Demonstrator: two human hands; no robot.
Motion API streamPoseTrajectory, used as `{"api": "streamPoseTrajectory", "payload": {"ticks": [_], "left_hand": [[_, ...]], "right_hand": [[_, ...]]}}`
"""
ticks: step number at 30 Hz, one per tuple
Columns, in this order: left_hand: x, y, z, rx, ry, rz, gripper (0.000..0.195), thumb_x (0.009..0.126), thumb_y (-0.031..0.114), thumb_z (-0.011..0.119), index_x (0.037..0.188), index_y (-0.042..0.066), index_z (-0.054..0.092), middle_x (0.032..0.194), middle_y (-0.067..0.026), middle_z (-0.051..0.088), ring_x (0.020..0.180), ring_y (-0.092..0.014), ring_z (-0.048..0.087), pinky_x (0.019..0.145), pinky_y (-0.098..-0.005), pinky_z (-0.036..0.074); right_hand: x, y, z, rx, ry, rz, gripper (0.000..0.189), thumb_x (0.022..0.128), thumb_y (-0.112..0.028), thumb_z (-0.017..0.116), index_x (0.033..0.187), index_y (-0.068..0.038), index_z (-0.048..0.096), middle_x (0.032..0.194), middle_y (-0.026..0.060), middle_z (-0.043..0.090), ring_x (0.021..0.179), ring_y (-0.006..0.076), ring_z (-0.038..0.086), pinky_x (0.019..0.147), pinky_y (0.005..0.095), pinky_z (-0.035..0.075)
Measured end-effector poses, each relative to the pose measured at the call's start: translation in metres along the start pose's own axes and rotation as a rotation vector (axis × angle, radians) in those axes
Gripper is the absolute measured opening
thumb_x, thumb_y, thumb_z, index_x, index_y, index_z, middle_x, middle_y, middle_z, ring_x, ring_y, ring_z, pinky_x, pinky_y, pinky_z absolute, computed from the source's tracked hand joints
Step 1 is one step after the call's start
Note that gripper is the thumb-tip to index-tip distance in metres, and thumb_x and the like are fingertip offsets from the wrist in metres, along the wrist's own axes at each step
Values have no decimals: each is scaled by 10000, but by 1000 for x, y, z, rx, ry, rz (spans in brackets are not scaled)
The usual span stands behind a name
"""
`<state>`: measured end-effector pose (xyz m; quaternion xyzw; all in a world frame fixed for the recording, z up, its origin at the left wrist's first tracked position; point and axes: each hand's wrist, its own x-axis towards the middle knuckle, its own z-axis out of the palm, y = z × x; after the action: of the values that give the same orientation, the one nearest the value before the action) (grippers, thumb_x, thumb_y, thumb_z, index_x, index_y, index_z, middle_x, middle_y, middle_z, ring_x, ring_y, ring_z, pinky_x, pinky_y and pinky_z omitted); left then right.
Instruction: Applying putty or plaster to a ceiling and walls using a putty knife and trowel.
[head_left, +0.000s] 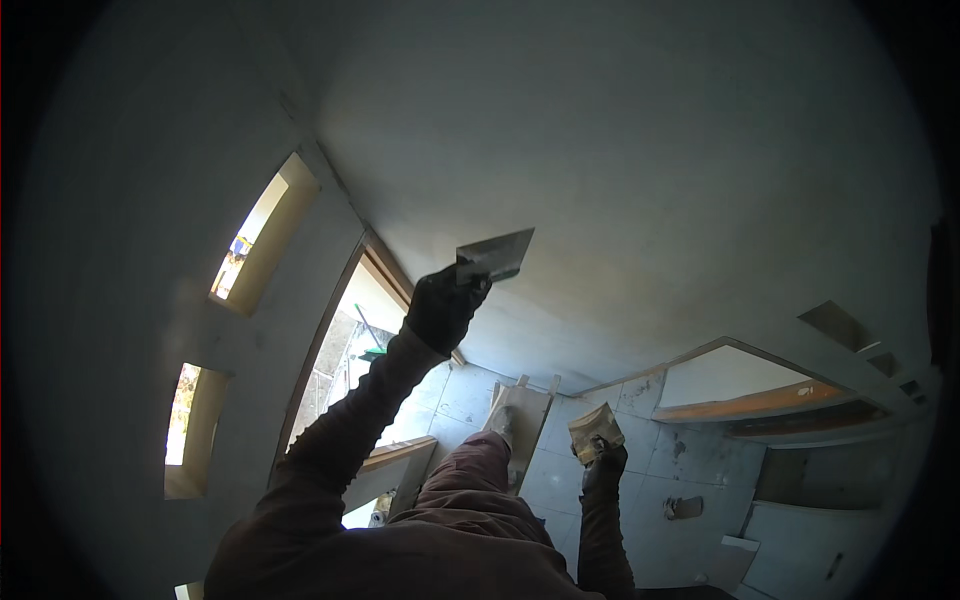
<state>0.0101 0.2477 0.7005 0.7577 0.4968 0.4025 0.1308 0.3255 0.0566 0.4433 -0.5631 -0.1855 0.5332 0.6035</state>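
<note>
My left hand (448, 304), in a dark glove, is raised and holds a wide filling knife (496, 253) by its near edge. The thin grey blade points up and to the right, in front of a pale smooth wall (600, 187); I cannot tell if they touch. Lower, on the right, my gloved right hand (602, 459) grips a squarish plate (595, 426) smeared with a beige paste. Its fingers close around the lower edge, and its exact kind is unclear. Below me, a foot stands on a wooden plank platform (534, 409).
To the left, a wood-framed doorway (330, 360) opens beside two narrow window openings (281, 225). A green broom (373, 352) stands beyond the doorway. A stained tiled floor (637, 480) holds a small scrap piece (684, 508). Another opening with an orange-brown frame (750, 405) lies right.
</note>
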Motion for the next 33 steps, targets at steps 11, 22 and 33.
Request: {"api": "streamPoseTrajectory", "payload": {"ticks": [11, 22, 33], "left_hand": [[-223, 3, 72, -1345, -207, -884, 392, 937, 117, 670, 1300, -4, 583, 1030, -28, 673, 841, -98, 621, 748, -255, 532], [-211, 49, 23, -1484, 10, -730, 300, 970, 147, 604, 1239, 18, 569, 985, 0, 611, 820, -61, 562, 700, -202, 455], [-206, 38, 7, -1460, -43, -477, 280, 953, 145, 647, 1175, -16, 593, 986, -33, 617, 877, -124, 584, 811, -291, 469]], "right_hand": [[-39, -82, 52, -915, -228, -1109, 464, 809, -1, 650, 1264, -64, 578, 1188, 180, 627, 1073, 368, 632, 893, 475, 556], [-97, -164, 152, -1070, -349, -1443, 478, 732, 83, 682, 1176, -96, 669, 1114, 142, 671, 1021, 367, 647, 889, 454, 527], [-130, -164, 178, -539, -522, -517, 261, 924, -34, 605, 1154, 88, 626, 1075, 139, 694, 983, 166, 650, 847, 300, 530]]}}
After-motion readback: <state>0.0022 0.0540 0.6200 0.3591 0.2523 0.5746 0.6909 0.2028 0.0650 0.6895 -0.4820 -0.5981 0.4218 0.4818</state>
